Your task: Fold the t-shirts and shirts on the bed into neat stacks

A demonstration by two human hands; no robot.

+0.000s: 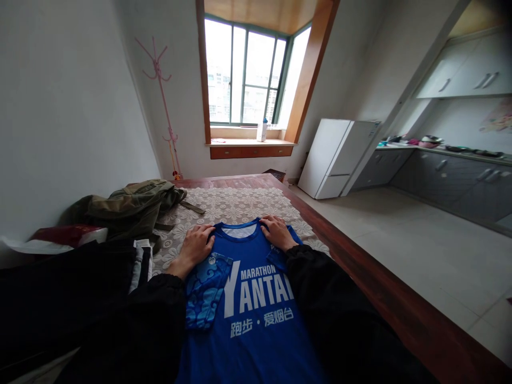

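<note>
Left hand (194, 245) and right hand (277, 231), half-curled, rest on the blue, white-lettered fabric shirt (256, 320) beneath them; whether they pinch it, I can't tell.

Your left hand (197, 242) and right hand (277, 230) touch a blue shirt (250, 349) beside its collar (238, 240), above lace cloth (240, 202).

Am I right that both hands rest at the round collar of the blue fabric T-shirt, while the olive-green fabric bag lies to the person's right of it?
The side is wrong: the head view shows the olive-green fabric bag to the left of the blue fabric T-shirt. The left hand and right hand do rest at its round collar.
</note>
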